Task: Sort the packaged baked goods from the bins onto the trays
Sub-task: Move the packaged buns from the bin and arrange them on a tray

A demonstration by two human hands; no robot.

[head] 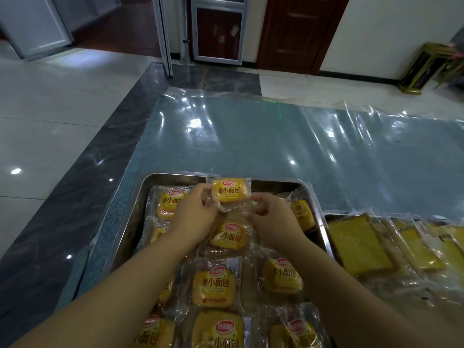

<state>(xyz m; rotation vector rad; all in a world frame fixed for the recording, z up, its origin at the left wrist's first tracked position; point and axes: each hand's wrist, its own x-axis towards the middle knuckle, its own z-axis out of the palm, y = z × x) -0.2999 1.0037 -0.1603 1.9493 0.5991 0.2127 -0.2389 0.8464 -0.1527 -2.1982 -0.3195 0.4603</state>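
Both hands hold one small bread packet [231, 190] above the far end of a metal tray [140, 197]. The packet faces up with its label upright toward the camera; its long axis runs from the far rim toward the person, the clear sealed flap at its near end. The left hand [194, 213] pinches the packet's left edge between thumb and fingertips, and the right hand [270, 219] pinches the clear flap at the lower right, its other fingers curled.

Under the hands the tray is filled with like packets in rough rows, labels mostly the same way up; one packet [302, 213] at the right rim is turned sideways. A bare strip of tray floor shows along the far rim, just beneath the held packet.

To the right, just beside this tray, a second tray [326, 217] holds wrapped yellow cake slices [356, 244], overlapping. Both trays sit on a table [251, 136] covered with a wrinkled clear plastic sheet, open beyond the trays. The floor [50, 109] is pale glossy tile with a dark border, and a brown door [298, 28] stands in the far wall.
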